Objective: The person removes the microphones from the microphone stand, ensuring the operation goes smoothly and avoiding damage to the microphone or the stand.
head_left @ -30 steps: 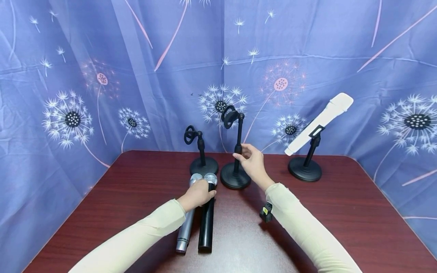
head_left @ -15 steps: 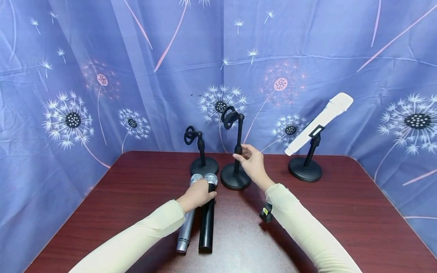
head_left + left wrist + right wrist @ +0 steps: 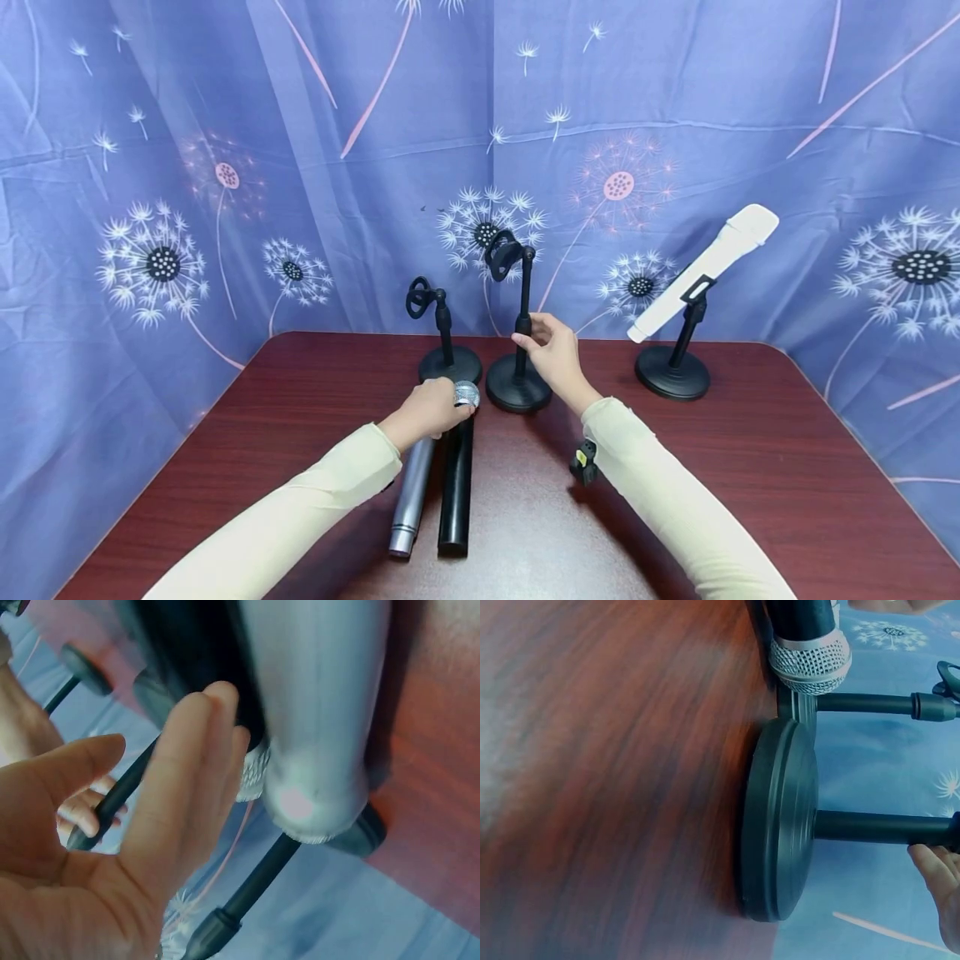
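On a reddish-brown table (image 3: pixel 787 458), we see the person's right hand (image 3: pixel 553 354) pinching the pole of the middle stand (image 3: pixel 518 387), which is upright toward the far edge. The left hand (image 3: pixel 429 408) is over the far ends of two microphones, its fingers fairly straight and thumb apart, grasping nothing; we cannot tell whether it touches them.

We judge the middle stand stiff and bottom-heavy, best held by its pole, where the fingers are. The silver microphone (image 3: pixel 412 500) and black microphone (image 3: pixel 456 492) look rigid and smooth, perhaps slippery; we would hold them round the barrel and spare the mesh heads, which could dent.

We count three microphones: two lying side by side left of centre, and one white microphone (image 3: pixel 705 271), tilted in the right stand (image 3: pixel 672 372). We count three black stands; the left stand (image 3: pixel 444 325) and the middle one have vacant clips.
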`<move>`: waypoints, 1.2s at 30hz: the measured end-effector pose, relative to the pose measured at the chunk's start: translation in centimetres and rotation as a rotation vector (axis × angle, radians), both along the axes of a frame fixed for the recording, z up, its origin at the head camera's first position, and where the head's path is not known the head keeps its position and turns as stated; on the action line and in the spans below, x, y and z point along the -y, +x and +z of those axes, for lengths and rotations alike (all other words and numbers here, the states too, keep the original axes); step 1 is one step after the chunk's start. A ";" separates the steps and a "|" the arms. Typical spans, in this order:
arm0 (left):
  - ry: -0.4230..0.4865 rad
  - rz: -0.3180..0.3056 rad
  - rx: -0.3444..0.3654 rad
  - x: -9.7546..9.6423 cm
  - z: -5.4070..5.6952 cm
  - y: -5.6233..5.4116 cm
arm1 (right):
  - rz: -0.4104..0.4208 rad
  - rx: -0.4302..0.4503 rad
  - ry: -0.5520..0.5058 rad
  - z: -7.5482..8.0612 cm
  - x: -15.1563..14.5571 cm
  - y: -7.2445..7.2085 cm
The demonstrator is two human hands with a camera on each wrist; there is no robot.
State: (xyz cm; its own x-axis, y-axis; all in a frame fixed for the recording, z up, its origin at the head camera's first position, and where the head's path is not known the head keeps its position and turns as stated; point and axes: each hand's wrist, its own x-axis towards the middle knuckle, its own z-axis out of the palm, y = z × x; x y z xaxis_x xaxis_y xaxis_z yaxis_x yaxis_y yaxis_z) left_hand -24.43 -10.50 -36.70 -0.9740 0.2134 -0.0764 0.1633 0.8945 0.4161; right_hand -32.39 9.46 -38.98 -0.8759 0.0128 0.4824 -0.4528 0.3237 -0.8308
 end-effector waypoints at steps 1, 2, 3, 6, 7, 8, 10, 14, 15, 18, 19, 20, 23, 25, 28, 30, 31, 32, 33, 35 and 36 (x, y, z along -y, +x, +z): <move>0.002 0.006 0.012 0.1 0.3 -0.1 | 0.001 0.002 -0.003 0.0 0.0 -0.2; -0.001 0.010 0.017 0.2 0.7 -0.3 | -0.001 0.006 -0.003 0.0 0.0 -0.3; -0.011 0.008 0.009 0.3 1.0 -0.4 | -0.001 0.009 -0.005 0.1 0.1 -0.5; -0.024 0.014 -0.009 0.5 2.1 -0.8 | 0.000 0.016 -0.010 0.1 0.1 -1.1; -0.026 0.014 -0.020 0.6 2.5 -0.9 | -0.003 0.019 -0.011 0.1 0.2 -1.2; -0.023 0.015 -0.029 0.6 2.8 -1.0 | -0.003 0.021 -0.016 0.1 0.2 -1.4; -0.005 0.017 -0.039 0.8 3.5 -1.2 | -0.004 0.024 -0.027 0.2 0.2 -1.7; 0.033 0.034 -0.084 1.0 4.6 -1.6 | -0.013 0.020 -0.039 0.3 0.2 -2.1; 0.048 0.042 -0.093 1.0 4.9 -1.7 | -0.014 0.020 -0.039 0.3 0.2 -2.2; 0.099 0.068 -0.103 1.0 5.6 -2.0 | -0.008 0.025 -0.048 0.2 0.4 -2.4; 0.123 0.073 -0.102 1.0 5.8 -2.1 | -0.005 0.030 -0.053 0.2 0.4 -2.4; 0.149 0.079 -0.097 1.0 6.1 -2.2 | -0.003 0.036 -0.054 0.1 0.4 -2.4; 0.224 0.090 -0.097 1.1 6.6 -2.5 | -0.006 0.048 -0.042 -0.1 0.5 -2.4; 0.269 0.096 -0.111 1.1 7.0 -2.6 | -0.006 0.050 -0.041 -0.1 0.6 -2.5; 0.322 0.110 -0.136 1.2 7.6 -2.8 | 0.002 0.055 -0.047 -0.1 0.7 -2.5; 0.345 0.117 -0.158 1.2 7.9 -2.9 | 0.010 0.060 -0.048 -0.1 0.7 -2.6; 0.354 0.119 -0.170 1.2 8.1 -3.0 | 0.012 0.060 -0.045 -0.2 0.7 -2.6; 0.367 0.120 -0.180 1.2 8.3 -3.1 | 0.013 0.061 -0.044 -0.2 0.8 -2.6; 0.376 0.120 -0.197 1.2 8.4 -3.2 | 0.013 0.061 -0.045 -0.1 0.8 -2.6; 0.397 0.116 -0.231 1.2 8.8 -3.4 | 0.009 0.057 -0.044 -0.2 0.9 -2.7; 0.409 0.114 -0.246 1.2 8.9 -3.6 | 0.006 0.054 -0.044 -0.2 1.0 -2.7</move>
